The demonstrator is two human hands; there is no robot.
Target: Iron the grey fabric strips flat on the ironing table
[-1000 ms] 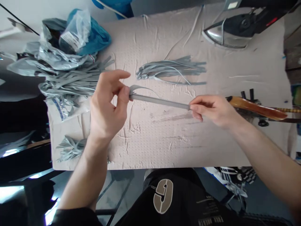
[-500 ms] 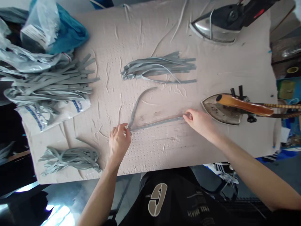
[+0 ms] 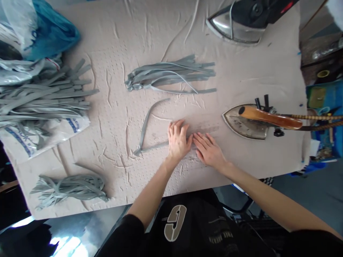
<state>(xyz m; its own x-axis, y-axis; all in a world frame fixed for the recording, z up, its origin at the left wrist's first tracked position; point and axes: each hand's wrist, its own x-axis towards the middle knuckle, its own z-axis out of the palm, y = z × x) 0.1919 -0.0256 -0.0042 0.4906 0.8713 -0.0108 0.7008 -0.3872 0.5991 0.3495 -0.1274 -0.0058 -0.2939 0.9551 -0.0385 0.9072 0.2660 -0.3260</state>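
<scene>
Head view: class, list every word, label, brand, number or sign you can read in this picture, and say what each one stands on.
Black garment: large beige emblem, upside down, perhaps "G", not certain.
Same garment: small pale lettering, too blurred to read.
White plastic bag: blue print, too blurred to read.

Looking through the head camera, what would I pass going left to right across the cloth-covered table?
Pile of grey strips → thin bent grey strip → left hand → right hand → steel flat iron
</scene>
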